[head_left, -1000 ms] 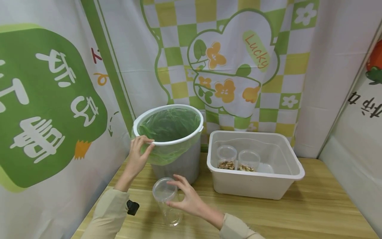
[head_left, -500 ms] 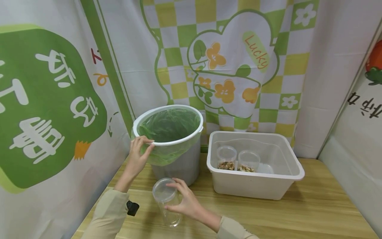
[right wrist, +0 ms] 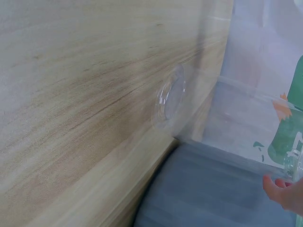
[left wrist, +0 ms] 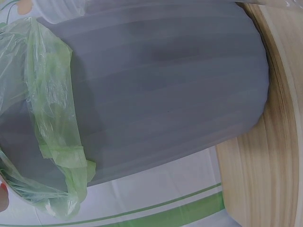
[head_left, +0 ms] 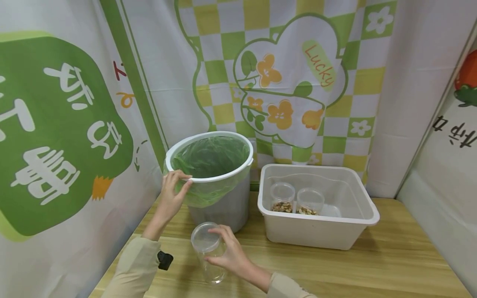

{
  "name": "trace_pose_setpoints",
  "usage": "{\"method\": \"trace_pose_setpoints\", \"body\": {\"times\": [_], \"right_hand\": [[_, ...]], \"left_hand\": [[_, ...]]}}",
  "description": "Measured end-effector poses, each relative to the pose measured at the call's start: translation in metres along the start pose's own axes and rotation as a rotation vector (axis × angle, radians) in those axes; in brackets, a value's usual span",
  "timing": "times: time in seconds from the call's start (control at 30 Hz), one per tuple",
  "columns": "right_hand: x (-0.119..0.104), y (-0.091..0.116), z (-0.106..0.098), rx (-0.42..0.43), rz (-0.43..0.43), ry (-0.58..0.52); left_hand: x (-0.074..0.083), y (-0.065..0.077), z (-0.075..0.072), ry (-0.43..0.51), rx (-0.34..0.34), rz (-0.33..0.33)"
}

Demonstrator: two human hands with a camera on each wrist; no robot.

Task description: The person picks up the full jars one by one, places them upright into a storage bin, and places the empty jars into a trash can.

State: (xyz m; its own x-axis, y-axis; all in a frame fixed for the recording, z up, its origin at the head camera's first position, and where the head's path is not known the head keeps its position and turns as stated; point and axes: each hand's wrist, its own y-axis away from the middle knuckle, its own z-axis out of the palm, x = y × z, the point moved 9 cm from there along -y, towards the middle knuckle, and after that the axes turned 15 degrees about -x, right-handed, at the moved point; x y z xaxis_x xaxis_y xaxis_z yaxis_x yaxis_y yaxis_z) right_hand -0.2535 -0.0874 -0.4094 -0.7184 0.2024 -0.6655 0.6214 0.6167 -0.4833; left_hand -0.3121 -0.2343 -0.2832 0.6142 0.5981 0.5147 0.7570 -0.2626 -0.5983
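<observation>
Nearest, by the bench's (head_left: 372, 265) front edge, the right hand (head_left: 232, 254) curls its fingers round a clear jar (head_left: 208, 258): light, thin-walled, probably slippery, best gripped around its sides. Farther back, the left hand (head_left: 171, 194) pinches the bin (head_left: 223, 207) rim.

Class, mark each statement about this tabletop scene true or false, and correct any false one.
1. The left hand holds the rim of the grey bin. True.
2. The bin is lined with a blue bag. False: the liner is green.
3. The right hand has its grip on a clear jar standing on the table. True.
4. The white tub holds three jars. False: two jars with contents stand in it.
5. The tub sits to the left of the bin. False: it sits to the right.
</observation>
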Motion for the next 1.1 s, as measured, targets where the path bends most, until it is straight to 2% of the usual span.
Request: {"method": "trace_pose_setpoints", "body": {"times": [0.27, 0.53, 0.73, 1.1], "right_hand": [[-0.001, 0.006, -0.009, 0.107, -0.038, 0.009], [-0.040, 0.010, -0.041, 0.153, -0.060, 0.002], [-0.041, 0.012, -0.052, 0.177, -0.044, 0.006], [-0.049, 0.014, -0.078, 0.238, -0.069, -0.003]], "left_hand": [[0.000, 0.000, 0.000, 0.001, 0.011, 0.016], [0.001, 0.000, -0.001, 0.001, 0.008, 0.012], [0.000, 0.000, 0.000, -0.003, 0.004, 0.009], [-0.001, 0.000, 0.000, 0.006, -0.014, -0.013]]}}
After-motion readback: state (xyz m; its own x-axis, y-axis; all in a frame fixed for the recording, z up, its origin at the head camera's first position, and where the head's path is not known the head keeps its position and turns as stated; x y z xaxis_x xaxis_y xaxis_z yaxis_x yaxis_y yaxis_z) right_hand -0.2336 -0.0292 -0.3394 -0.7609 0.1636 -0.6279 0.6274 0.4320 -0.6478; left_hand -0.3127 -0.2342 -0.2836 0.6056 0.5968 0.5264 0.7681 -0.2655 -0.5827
